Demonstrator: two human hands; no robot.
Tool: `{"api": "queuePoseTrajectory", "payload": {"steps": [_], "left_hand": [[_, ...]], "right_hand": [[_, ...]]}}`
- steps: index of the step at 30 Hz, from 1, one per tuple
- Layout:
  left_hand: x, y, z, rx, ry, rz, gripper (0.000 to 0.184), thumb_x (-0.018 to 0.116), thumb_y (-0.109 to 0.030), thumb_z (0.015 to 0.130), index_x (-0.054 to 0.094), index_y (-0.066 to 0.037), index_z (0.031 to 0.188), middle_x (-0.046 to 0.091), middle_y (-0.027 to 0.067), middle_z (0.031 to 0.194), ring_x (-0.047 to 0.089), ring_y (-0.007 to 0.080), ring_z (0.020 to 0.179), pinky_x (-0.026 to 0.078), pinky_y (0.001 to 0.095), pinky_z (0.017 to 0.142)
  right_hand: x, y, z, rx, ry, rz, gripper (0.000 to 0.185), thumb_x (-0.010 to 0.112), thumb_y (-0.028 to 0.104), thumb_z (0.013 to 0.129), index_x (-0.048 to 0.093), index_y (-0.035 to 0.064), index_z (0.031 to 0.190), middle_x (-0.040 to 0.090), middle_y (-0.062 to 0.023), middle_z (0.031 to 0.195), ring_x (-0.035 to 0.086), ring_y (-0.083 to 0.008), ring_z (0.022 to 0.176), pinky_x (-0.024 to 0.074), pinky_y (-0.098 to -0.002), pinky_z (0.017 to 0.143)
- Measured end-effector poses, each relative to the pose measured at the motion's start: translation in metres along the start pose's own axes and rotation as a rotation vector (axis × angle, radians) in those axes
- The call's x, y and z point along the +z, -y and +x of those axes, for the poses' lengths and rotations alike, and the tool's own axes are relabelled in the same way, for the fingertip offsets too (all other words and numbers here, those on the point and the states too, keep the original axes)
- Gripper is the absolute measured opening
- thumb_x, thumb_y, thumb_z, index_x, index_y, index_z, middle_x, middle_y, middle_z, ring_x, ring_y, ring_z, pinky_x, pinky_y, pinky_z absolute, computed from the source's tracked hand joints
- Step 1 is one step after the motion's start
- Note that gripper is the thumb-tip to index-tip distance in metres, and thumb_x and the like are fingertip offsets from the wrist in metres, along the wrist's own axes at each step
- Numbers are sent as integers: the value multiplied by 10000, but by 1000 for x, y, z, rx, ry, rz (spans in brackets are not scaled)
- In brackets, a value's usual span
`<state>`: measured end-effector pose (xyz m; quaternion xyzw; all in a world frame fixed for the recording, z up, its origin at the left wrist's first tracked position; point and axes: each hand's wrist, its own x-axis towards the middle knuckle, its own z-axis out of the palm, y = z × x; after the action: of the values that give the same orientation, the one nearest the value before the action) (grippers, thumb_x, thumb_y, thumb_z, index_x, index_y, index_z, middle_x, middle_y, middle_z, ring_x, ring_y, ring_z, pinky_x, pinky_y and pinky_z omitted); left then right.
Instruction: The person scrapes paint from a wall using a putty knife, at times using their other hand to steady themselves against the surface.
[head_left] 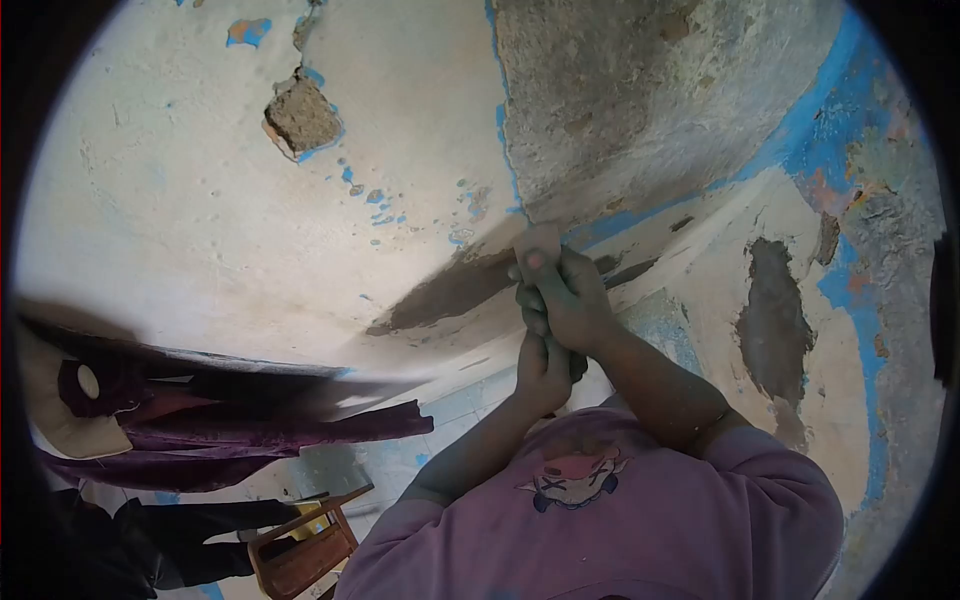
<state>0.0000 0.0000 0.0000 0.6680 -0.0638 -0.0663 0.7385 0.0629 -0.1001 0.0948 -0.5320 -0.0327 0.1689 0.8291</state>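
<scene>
My right hand point(575, 300) is closed round a flat, pale tool like a scraper point(540, 240), its thumb pressed on the tool's face. The tool's far edge is against the wall point(400, 130), at the lower end of a blue-edged crack. Directly below, my left hand point(545, 372) is closed against the right hand; what its fingers wrap round is hidden. Dark patches of bare plaster point(450, 290) lie beside the tool. Rough grey plaster point(640, 100) shows above, bordered by blue paint.
A hole point(303, 115) breaks the wall at the upper left. Purple cloth point(270, 430) hangs at the lower left, near dark clothing point(180, 535) and a wooden chair point(305, 560). Another dark patch point(775, 320) and peeling blue paint point(850, 120) are on the right.
</scene>
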Motion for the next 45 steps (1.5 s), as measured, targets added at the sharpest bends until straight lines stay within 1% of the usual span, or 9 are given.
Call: {"api": "queuePoseTrajectory", "payload": {"steps": [2, 3, 5, 8, 12, 24, 27, 35, 45], "left_hand": [[-2, -4, 4, -33, 74, -283, 475, 454, -422, 1077, 394, -25, 1331, 587, 50, 748, 535, 120, 567, 431, 285, 507], [-4, -2, 1, -44, 76, -267, 475, 454, -422, 1077, 394, -25, 1331, 587, 50, 748, 535, 120, 567, 431, 285, 507], [3, -1, 3, -36, 26, -192, 226, 451, -233, 1085, 394, -57, 1214, 526, 16, 717, 479, 76, 523, 358, 230, 462], [8, -17, -8, -164, -1, -144, 237, 452, -261, 1087, 417, -46, 1182, 542, 24, 722, 489, 75, 538, 366, 234, 467], [-5, -23, 0, -34, 17, -200, 231, 456, -261, 1088, 461, -33, 1127, 571, 45, 752, 507, 93, 553, 384, 250, 479], [-13, -34, -2, -193, 153, -88, 212, 406, -216, 1090, 434, -12, 1144, 626, 110, 830, 611, 149, 626, 486, 283, 539], [-15, -37, 2, -96, 217, -70, 398, 407, -375, 1097, 498, 4, 1175, 662, 97, 801, 659, 163, 620, 517, 276, 572], [-17, -30, -1, -161, 303, -1, 346, 415, -311, 1100, 504, 12, 1188, 671, 130, 1006, 692, 176, 763, 555, 296, 611], [-14, -33, 2, -168, 224, -28, 327, 423, -292, 1095, 537, 12, 1134, 686, 113, 878, 690, 176, 698, 558, 287, 596]], "right_hand": [[4, 9, -1, -50, 5, 20, 378, 513, 364, 1066, 569, -5, 1004, 479, 24, 646, 447, -49, 524, 369, -237, 458], [4, 1, -1, -51, 3, 39, 378, 513, 364, 1066, 569, -5, 1004, 479, 24, 646, 447, -49, 524, 369, -237, 458], [-4, -9, 1, -74, -23, -20, 378, 502, 359, 1071, 581, -4, 1001, 489, 20, 650, 446, -50, 531, 375, -236, 471], [-10, -27, -4, -20, -54, 8, 373, 501, 349, 1073, 594, -4, 999, 500, 15, 655, 451, -56, 537, 385, -241, 482], [8, -4, 0, -62, -21, -44, 416, 528, 405, 1059, 571, -7, 1017, 485, 0, 662, 431, -71, 509, 380, -244, 456], [8, 4, -4, 22, -39, -51, 378, 507, 349, 1070, 590, -3, 964, 507, 4, 656, 457, -66, 522, 387, -252, 468], [7, 10, -4, -33, 0, -80, 377, 506, 350, 1069, 590, -2, 963, 511, 0, 657, 458, -67, 514, 383, -257, 456], [-2, -5, -7, 64, -90, -24, 375, 496, 348, 1073, 594, -3, 981, 502, -1, 669, 446, -70, 502, 370, -251, 444], [-7, -14, -3, 24, -106, -1, 430, 551, 436, 1044, 569, 9, 1006, 472, -2, 669, 417, -79, 491, 355, -247, 438]]}}
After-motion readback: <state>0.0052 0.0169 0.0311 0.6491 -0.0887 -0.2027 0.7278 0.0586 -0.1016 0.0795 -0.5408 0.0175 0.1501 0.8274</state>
